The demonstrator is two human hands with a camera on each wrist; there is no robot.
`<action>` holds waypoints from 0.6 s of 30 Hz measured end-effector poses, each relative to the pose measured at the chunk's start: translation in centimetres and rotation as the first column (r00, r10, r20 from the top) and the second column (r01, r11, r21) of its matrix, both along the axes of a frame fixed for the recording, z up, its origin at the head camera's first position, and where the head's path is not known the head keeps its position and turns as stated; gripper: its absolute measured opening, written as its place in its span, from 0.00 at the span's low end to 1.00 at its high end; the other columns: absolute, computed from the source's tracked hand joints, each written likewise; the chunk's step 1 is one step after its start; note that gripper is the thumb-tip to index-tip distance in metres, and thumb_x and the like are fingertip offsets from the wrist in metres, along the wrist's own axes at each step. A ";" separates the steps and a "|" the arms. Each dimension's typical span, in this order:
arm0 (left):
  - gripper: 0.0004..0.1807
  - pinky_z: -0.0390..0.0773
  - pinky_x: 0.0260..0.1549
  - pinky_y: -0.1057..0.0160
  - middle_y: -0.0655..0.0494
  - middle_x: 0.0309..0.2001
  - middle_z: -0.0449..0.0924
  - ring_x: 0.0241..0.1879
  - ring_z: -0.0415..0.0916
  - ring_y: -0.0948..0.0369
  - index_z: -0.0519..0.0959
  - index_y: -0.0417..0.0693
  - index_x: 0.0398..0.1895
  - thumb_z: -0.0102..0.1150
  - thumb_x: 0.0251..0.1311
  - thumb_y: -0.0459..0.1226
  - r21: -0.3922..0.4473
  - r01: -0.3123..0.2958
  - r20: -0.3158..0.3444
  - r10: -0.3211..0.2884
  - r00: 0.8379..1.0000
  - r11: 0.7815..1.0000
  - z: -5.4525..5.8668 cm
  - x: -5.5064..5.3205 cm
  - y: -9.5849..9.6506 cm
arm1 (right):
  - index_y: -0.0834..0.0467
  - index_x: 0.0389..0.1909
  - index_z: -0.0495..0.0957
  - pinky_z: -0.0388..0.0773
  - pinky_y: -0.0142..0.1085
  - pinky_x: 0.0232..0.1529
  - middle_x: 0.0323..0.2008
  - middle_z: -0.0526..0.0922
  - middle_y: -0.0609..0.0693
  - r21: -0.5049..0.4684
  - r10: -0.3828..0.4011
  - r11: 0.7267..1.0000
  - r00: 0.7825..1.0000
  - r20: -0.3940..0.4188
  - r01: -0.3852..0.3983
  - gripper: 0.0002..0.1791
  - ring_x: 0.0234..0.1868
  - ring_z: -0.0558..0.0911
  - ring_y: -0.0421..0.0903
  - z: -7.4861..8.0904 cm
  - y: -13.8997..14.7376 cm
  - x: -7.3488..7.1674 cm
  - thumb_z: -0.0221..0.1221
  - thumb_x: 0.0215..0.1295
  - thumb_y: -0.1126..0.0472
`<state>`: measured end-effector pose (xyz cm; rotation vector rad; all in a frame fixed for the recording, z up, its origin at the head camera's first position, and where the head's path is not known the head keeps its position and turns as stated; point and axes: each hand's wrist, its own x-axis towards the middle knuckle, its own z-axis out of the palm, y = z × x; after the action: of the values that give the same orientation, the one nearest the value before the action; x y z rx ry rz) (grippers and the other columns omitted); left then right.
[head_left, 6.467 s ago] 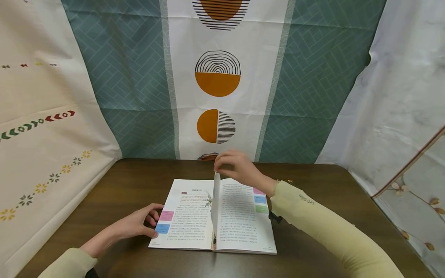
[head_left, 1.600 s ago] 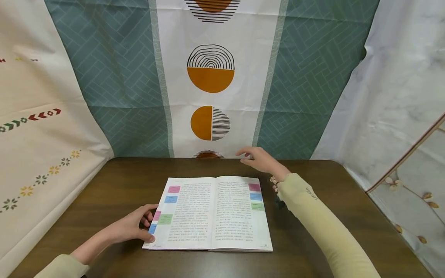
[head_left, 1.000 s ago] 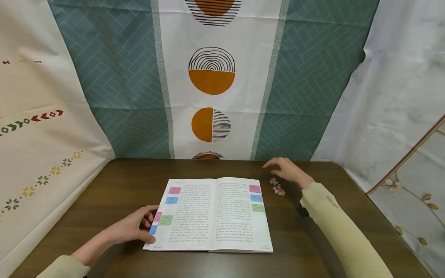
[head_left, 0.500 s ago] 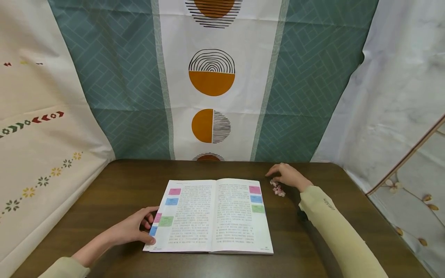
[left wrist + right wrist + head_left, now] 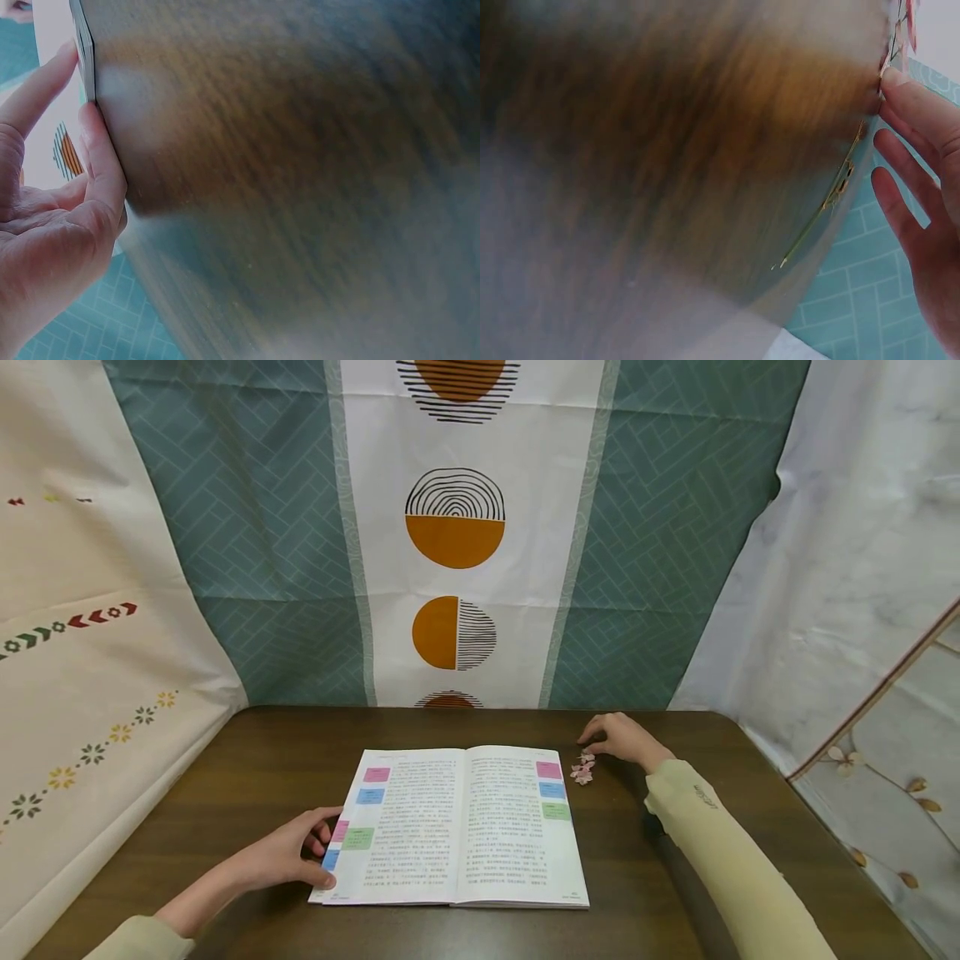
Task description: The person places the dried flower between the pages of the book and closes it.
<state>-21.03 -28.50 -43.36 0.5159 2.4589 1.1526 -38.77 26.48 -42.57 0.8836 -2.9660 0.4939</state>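
Head view: an open book (image 5: 459, 827) lies on the brown tabletop (image 5: 285, 760), with coloured sticky notes (image 5: 357, 838) along its left and right margins. The left hand (image 5: 292, 850) is at the book's left side, thumb and fingers relaxed and parted, the thumb resting on the near left corner. The right hand (image 5: 621, 740) is beside the far right corner of the book, its fingertips pinching a pink flower (image 5: 582, 771) just right of the page. A patterned cloth (image 5: 285, 527) hangs at the far side.

Left wrist view: the thumb and one finger touch the book, apart from each other.

Right wrist view: the thumb tip meets the flower near its petals, the other fingers loosely bent; a thin green stem (image 5: 817, 217) extends below the fingers.
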 end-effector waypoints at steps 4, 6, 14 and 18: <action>0.53 0.68 0.38 0.71 0.46 0.45 0.66 0.43 0.66 0.58 0.53 0.27 0.71 0.76 0.46 0.36 0.001 -0.003 -0.001 0.003 1.000 1.000 0.0 0.0 0.0 | 0.56 0.42 0.88 0.80 0.50 0.54 0.45 0.87 0.52 0.014 -0.004 1.000 1.000 0.000 0.004 0.10 0.49 0.84 0.53 0.0 0.1 0.0 0.68 0.59 0.62; 0.53 0.68 0.38 0.71 0.46 0.45 0.66 0.43 0.66 0.57 0.53 0.27 0.71 0.77 0.46 0.36 0.002 -0.003 -0.001 0.003 1.000 1.000 0.0 0.0 0.0 | 0.56 0.42 0.88 0.79 0.50 0.54 0.45 0.87 0.53 0.010 0.003 1.000 1.000 0.002 -0.003 0.10 0.50 0.84 0.53 0.0 0.4 0.0 0.67 0.60 0.64; 0.53 0.68 0.38 0.71 0.46 0.45 0.66 0.43 0.66 0.57 0.53 0.26 0.71 0.76 0.46 0.36 -0.001 -0.009 0.009 0.009 1.000 1.000 0.2 0.0 0.1 | 0.57 0.41 0.88 0.80 0.50 0.52 0.44 0.88 0.53 0.026 0.038 0.999 0.999 -0.023 -0.037 0.10 0.49 0.84 0.55 0.3 0.9 0.3 0.66 0.59 0.68; 0.53 0.68 0.38 0.71 0.46 0.45 0.66 0.43 0.66 0.58 0.53 0.27 0.71 0.76 0.46 0.36 -0.003 -0.007 0.005 0.007 1.000 1.000 0.0 0.0 0.0 | 0.56 0.40 0.88 0.80 0.51 0.52 0.43 0.88 0.53 0.051 0.027 0.998 0.999 -0.031 -0.025 0.09 0.48 0.84 0.54 0.4 0.6 0.7 0.68 0.57 0.67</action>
<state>-20.99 -28.54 -43.32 0.5028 2.4603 1.1511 -38.11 27.11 -42.18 0.9260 -2.9546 0.4030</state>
